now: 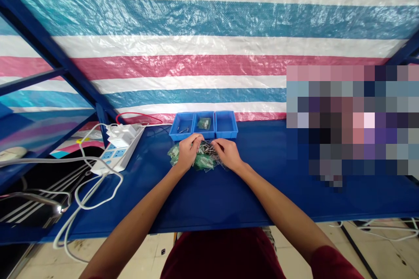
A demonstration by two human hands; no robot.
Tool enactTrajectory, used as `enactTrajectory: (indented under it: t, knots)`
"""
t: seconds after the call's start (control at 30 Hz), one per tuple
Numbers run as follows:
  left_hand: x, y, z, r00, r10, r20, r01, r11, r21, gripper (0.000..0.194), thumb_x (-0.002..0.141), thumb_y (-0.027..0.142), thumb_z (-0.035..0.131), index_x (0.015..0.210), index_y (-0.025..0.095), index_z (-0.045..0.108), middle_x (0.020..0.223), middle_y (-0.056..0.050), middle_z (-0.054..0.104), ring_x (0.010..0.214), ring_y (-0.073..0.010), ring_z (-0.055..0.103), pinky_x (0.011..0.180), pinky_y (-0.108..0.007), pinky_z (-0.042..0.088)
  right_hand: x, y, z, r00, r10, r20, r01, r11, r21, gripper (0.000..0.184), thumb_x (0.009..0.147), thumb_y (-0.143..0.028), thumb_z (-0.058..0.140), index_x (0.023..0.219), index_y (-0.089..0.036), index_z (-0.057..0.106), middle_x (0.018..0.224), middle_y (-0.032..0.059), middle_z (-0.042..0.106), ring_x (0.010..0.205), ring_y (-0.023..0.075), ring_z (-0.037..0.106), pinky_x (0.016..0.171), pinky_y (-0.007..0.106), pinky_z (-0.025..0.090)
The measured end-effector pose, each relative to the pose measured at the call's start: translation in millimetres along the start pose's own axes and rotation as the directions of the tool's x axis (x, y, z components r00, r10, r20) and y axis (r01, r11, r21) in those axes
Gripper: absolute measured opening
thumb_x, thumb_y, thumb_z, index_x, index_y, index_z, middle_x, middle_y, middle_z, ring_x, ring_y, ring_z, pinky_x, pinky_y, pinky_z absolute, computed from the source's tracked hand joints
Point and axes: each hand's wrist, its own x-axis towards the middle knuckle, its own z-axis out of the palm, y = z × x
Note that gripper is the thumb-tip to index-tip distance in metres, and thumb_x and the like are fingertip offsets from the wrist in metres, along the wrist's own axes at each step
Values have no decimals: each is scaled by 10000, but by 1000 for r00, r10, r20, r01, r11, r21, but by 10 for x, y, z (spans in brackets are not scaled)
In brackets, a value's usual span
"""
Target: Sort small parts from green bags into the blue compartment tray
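Observation:
Both of my hands rest on a small heap of green parts and metal pins (205, 160) on the blue table (262, 174). My left hand (188, 151) is curled with its fingertips pinched at the top of the heap. My right hand (228, 152) is also curled, fingers closed on the metal pieces at the heap's middle. What each pinch holds is too small to name. Just behind the heap stand three small blue bins (203, 124): the left one holds a few thin pins, the middle one some green parts, and the right one looks bare.
A white power strip (118, 151) with plugs and white cables (94, 187) lies at the left of the table. A striped tarp (209, 43) hangs behind. A blurred-out area (352, 122) covers the right side. Blue frame bars (49, 48) run at the left.

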Motion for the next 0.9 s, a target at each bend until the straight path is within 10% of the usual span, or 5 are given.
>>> enactTrajectory:
  t: [0.9]
  knots:
    - [5, -29, 12, 999, 28, 28, -26, 997, -72, 436, 810, 379, 651, 1197, 180, 618, 999, -67, 709, 767, -154, 649, 762, -285, 540, 3, -31, -25, 1000, 3, 24, -3, 1000, -5, 308, 951, -312, 410, 858, -183, 673, 818, 51, 700, 730, 167, 626, 703, 255, 440]
